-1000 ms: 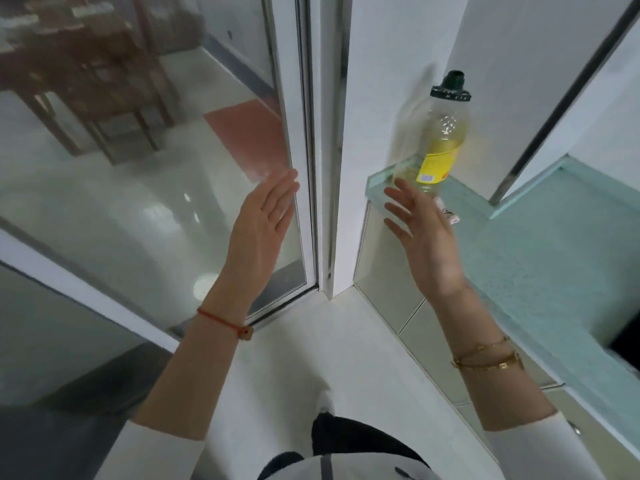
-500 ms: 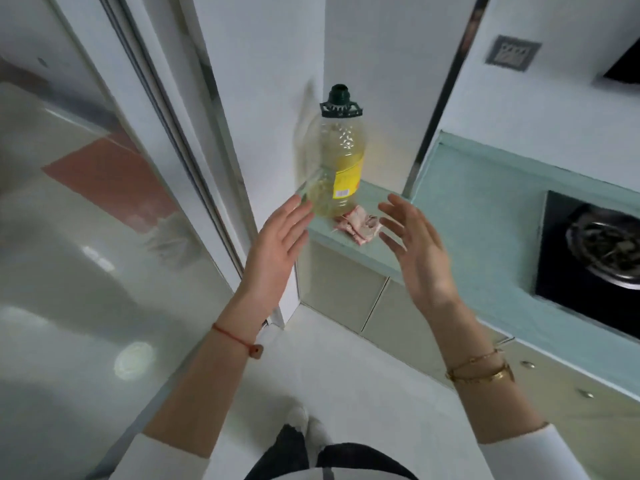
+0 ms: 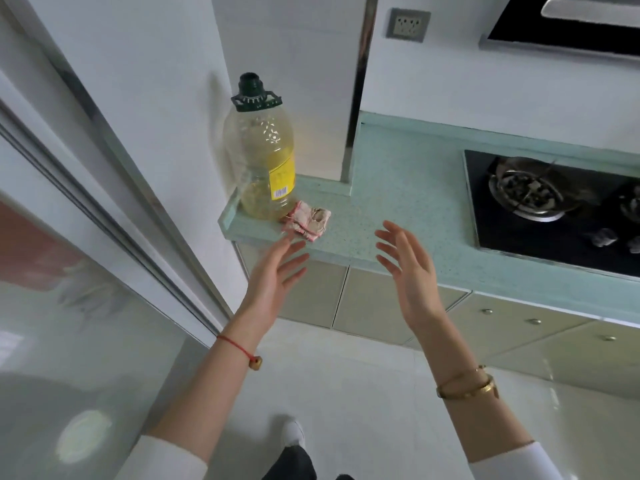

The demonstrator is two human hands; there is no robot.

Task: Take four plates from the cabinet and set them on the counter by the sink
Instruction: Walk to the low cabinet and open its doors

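My left hand and my right hand are raised in front of me, palms facing each other, fingers spread, both empty. They hover just before the front edge of a pale green counter. Beige lower cabinet doors with small round knobs run under the counter. No plates and no sink are in view.
A large oil bottle with a green cap stands at the counter's left end, a folded pink cloth beside it. A black gas hob is set into the counter at right. A glass sliding door runs along the left. White tiled floor lies below.
The view has swung right, from the glass door toward the counter and hob. Both hands stay raised and empty, now in front of the counter's edge.
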